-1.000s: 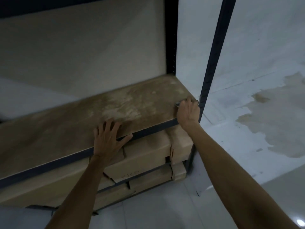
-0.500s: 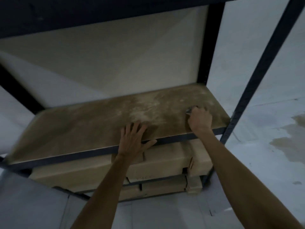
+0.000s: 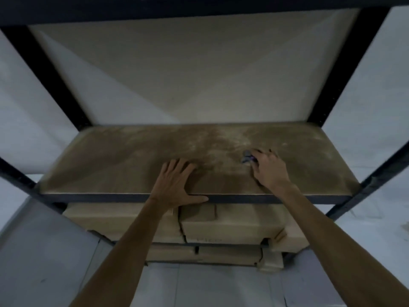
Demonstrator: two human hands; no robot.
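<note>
Dusty shelf (image 3: 132, 156) fills the centre, with boxes (image 3: 221, 227) beneath it at 6 o'clock. Left hand (image 3: 174, 185) lies flat on its front edge, fingers straight. At 3 o'clock from it, right hand (image 3: 269, 169) grasps a blurred bluish object (image 3: 247, 156) on the shelf.

The left hand (image 3: 174, 185) lies flat on the near edge of the shelf board (image 3: 110, 165), about mid-width. The right hand (image 3: 271, 171) rests on the board to its right and slightly farther in, holding a small object (image 3: 247, 157) at its far-left side. Boxes (image 3: 230, 227) lie stacked beneath the board.
</note>
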